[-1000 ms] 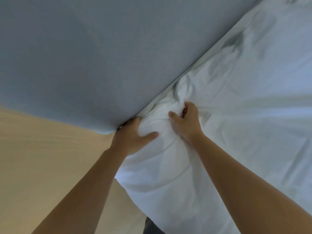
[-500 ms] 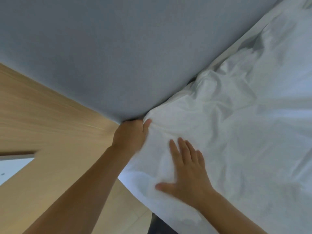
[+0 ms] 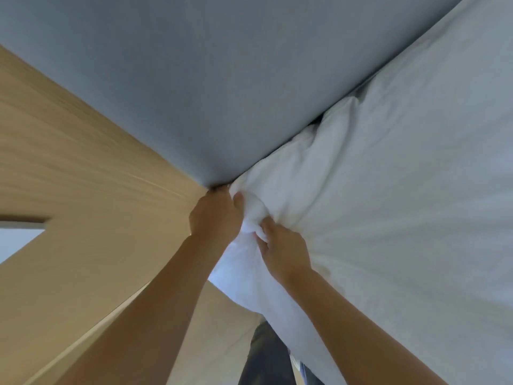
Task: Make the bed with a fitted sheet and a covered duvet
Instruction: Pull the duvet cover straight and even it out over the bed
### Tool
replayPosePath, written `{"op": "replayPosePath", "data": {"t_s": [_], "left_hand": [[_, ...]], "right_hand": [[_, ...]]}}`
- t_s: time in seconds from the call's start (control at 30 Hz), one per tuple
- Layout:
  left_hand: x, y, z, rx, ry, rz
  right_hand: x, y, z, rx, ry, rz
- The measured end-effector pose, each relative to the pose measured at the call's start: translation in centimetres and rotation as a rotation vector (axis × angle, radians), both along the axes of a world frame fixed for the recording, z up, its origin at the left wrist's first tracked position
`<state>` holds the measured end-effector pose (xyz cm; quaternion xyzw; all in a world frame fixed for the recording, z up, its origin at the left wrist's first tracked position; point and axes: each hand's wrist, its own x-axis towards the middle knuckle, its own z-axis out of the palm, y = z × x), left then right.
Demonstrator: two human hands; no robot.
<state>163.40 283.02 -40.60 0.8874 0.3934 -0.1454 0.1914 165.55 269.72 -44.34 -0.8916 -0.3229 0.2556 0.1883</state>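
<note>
Both hands grip bedding (image 3: 388, 218). Left hand (image 3: 215, 218) is curled round its corner, thumb on top, right where grey headboard (image 3: 222, 79) meets wood panel (image 3: 83, 162). Right hand (image 3: 283, 245) pinches a bunched fold just beside it. Rest of bedding spreads right, wrinkled, edge against headboard.

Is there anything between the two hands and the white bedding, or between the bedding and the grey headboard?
Nothing visible. The left hand and the right hand both hold the bunched white bedding directly at the corner. The bedding lies against the grey headboard with no object between them.
</note>
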Motion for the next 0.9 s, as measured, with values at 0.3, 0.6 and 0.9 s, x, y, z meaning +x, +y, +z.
{"op": "replayPosePath", "data": {"t_s": [0.3, 0.6, 0.9], "left_hand": [[6.9, -8.2, 3.7, -0.009, -0.119, -0.155], [22.5, -13.3, 8.4, -0.118, -0.251, -0.332], [43.6, -15.7, 8.4, -0.183, -0.409, -0.534]], "right_hand": [[7.1, -7.1, 4.8, 0.257, -0.020, -0.149], [22.8, -15.2, 10.9, 0.189, -0.210, -0.339], [41.4, -17.8, 11.9, 0.029, -0.519, -0.687]]}}
